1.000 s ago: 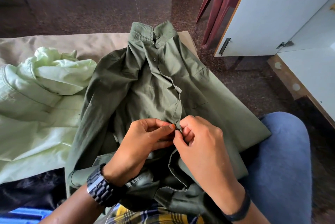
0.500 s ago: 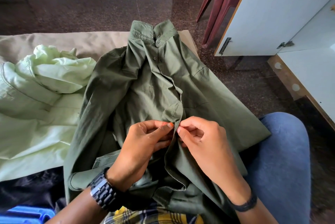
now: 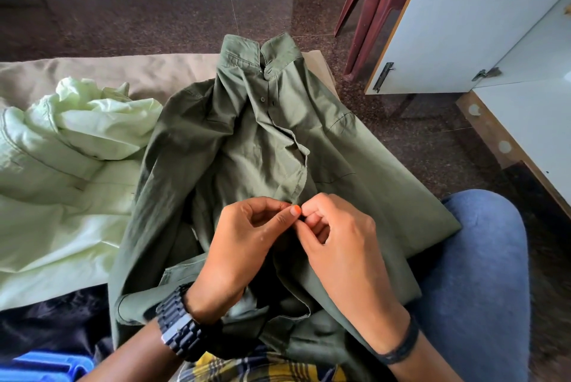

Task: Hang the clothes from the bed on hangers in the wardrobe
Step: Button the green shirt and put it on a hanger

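Note:
An olive green shirt (image 3: 247, 149) lies face up over the beige bed (image 3: 123, 72) and my lap, collar pointing away from me. My left hand (image 3: 244, 245), with a dark watch on the wrist, pinches the shirt's front placket at mid chest. My right hand (image 3: 340, 239), with a black band on the wrist, pinches the same spot from the other side, fingertips touching those of the left. The button between them is hidden. A pale green garment (image 3: 68, 165) lies crumpled on the bed to the left. The white wardrobe door (image 3: 463, 26) stands at the right.
A dark red plastic chair (image 3: 370, 10) stands on the dark stone floor beside the wardrobe door. My knee in blue jeans (image 3: 482, 273) is at the right. A blue plastic item (image 3: 46, 369) and dark cloth lie at bottom left. A yellow plaid cloth (image 3: 262, 366) shows under the shirt.
Both hands shifted slightly up the placket and closed in on one spot. The loose flap of placket below them has flattened. The shirt otherwise lies as before.

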A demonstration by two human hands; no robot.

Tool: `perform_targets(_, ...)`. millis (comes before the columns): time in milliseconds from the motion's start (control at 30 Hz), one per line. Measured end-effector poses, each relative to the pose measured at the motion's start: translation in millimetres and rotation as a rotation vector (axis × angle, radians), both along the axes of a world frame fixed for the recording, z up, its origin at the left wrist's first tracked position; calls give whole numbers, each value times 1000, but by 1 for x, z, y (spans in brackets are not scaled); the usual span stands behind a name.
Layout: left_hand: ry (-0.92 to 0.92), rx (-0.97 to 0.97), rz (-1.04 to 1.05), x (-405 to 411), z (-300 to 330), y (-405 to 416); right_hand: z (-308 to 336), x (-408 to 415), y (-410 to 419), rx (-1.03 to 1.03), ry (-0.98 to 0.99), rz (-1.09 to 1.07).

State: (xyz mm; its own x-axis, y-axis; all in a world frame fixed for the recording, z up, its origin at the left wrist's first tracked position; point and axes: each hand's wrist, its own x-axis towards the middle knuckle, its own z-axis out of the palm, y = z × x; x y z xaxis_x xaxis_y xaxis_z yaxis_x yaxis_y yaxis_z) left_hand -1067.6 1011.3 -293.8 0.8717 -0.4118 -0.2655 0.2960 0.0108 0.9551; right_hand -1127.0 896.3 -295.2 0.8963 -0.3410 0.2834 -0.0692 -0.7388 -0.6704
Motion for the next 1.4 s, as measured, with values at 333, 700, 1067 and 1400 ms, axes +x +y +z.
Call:
perform_targets(333, -21, 35, -42, 8, -8, 0, 4, -1, -6, 508, 48, -22)
perform_targets(700, -490, 513, -134, 9, -8, -4, -5, -1, 0, 250, -79, 33)
perform_targets(1067, 301, -105, -202, 15, 1, 1, -2, -1, -1, 219, -167, 90)
perform_targets(1400, -319, 554, -562, 44, -13, 32, -3, 0, -23, 280, 15, 23)
